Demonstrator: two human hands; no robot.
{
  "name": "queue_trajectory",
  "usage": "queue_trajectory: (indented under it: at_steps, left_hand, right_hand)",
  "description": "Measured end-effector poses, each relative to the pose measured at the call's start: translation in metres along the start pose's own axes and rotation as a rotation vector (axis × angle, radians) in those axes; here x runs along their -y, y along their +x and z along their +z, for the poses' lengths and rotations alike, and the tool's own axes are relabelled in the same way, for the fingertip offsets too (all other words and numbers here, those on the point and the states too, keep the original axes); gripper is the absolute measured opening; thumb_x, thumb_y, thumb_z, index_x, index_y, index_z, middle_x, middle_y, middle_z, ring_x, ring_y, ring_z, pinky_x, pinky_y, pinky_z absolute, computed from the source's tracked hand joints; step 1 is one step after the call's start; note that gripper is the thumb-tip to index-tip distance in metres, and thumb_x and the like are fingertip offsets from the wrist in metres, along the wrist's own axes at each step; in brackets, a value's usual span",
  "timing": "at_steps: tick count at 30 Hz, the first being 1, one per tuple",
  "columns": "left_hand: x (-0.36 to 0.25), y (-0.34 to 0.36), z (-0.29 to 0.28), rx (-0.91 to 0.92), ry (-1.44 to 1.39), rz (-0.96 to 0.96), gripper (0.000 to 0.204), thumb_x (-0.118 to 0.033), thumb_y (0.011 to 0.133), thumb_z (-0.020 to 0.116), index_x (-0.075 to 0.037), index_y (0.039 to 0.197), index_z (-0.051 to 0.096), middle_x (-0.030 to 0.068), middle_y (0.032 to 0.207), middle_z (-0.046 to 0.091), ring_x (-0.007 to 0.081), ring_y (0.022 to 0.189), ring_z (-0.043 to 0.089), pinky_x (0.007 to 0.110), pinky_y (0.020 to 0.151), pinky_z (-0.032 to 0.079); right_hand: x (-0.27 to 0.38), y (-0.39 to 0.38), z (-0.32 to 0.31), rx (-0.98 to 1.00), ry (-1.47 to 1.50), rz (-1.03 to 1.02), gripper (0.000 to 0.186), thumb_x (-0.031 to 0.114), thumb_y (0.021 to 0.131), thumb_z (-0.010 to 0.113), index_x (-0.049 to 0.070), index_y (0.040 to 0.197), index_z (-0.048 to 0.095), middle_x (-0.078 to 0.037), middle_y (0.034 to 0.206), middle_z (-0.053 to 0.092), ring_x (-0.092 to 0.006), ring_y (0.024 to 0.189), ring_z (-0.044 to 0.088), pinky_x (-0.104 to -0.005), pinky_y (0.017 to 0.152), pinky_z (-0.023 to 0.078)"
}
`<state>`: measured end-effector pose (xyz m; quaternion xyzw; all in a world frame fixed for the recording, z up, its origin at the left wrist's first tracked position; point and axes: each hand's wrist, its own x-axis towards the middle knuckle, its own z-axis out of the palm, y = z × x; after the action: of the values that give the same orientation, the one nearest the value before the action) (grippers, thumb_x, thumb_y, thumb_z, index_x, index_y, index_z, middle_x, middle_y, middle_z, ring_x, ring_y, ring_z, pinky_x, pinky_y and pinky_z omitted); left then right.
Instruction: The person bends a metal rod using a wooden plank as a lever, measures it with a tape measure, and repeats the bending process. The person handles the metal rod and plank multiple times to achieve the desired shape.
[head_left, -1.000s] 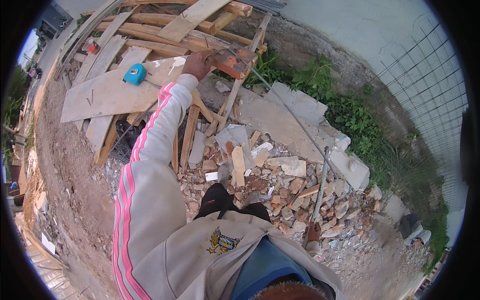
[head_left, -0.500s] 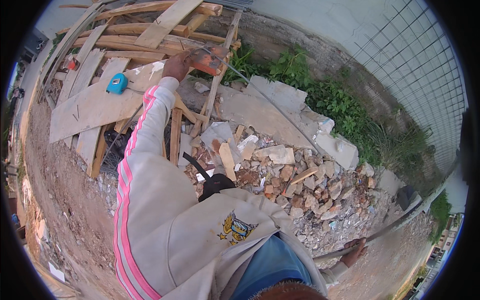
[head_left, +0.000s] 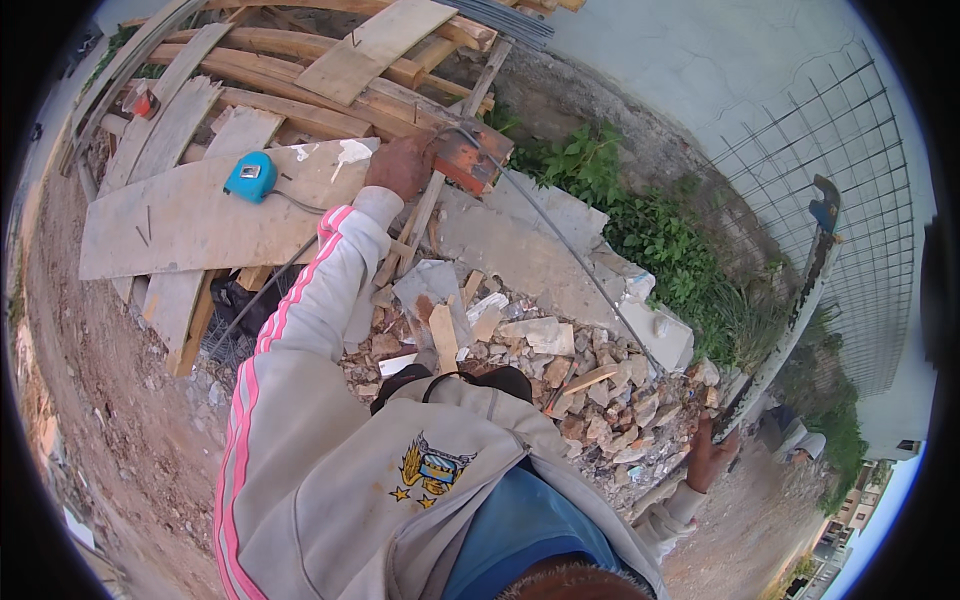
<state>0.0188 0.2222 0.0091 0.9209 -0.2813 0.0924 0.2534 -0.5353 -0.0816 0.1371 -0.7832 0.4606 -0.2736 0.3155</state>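
Observation:
My left hand (head_left: 403, 165) is closed at a rusty orange metal block (head_left: 466, 162) on the wood pile. It appears to grip a thin steel rod (head_left: 565, 245) there; the fingers partly hide the hold. The rod passes over the block and slants down to the rubble on the right. My right hand (head_left: 712, 455), low on the right, is closed round a long bar with a hooked blue head, a rebar bending bar (head_left: 790, 335), which points up and away. A turquoise tape measure (head_left: 250, 177) lies on a board left of my left hand.
Planks and beams (head_left: 290, 85) are stacked at the far left. Broken stone and brick rubble (head_left: 620, 415) lies in front of me, beside concrete slabs (head_left: 510, 245). Green plants (head_left: 670, 230) grow along the wall (head_left: 660, 60), where a wire mesh (head_left: 850, 140) leans.
My right hand has raised the bending bar, so its hooked head now shows at the right. The view has shifted slightly; my left hand stays at the metal block.

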Motion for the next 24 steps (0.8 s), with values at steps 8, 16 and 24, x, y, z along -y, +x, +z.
queue_trajectory:
  at_steps: [8, 16, 24]
  left_hand:
    - [-0.002, -0.004, -0.003, 0.031, -0.051, -0.042, 0.032, -0.026, 0.097, 0.058, -0.013, 0.126, 0.065, 0.0206, 0.096, 0.071, 0.0402, 0.089, 0.069, 0.050, 0.078, 0.055]
    - [0.004, -0.008, 0.004, -0.029, 0.011, -0.034, 0.034, -0.022, 0.095, 0.060, -0.012, 0.127, 0.063, 0.0186, 0.093, 0.071, 0.0389, 0.087, 0.068, 0.049, 0.076, 0.055]
    - [-0.007, -0.007, 0.000, 0.025, 0.093, -0.095, 0.029, -0.023, 0.095, 0.062, -0.011, 0.120, 0.067, 0.0178, 0.088, 0.070, 0.0382, 0.082, 0.067, 0.049, 0.073, 0.053]
  right_hand:
    - [0.050, 0.145, 0.077, 0.510, -0.518, -0.551, 0.025, 0.019, 0.084, 0.077, 0.002, 0.083, 0.059, -0.019, 0.065, 0.059, -0.0356, 0.057, 0.060, -0.0406, 0.054, 0.045]
    - [0.031, 0.304, 0.189, 0.787, -0.402, -0.822, 0.024, 0.020, 0.080, 0.078, 0.002, 0.081, 0.062, -0.016, 0.063, 0.059, -0.0313, 0.054, 0.060, -0.0399, 0.054, 0.047]
    - [0.045, 0.369, 0.268, 0.892, -0.469, -0.969, 0.024, 0.020, 0.080, 0.081, 0.004, 0.078, 0.063, -0.016, 0.062, 0.060, -0.0328, 0.054, 0.062, -0.0392, 0.051, 0.046]
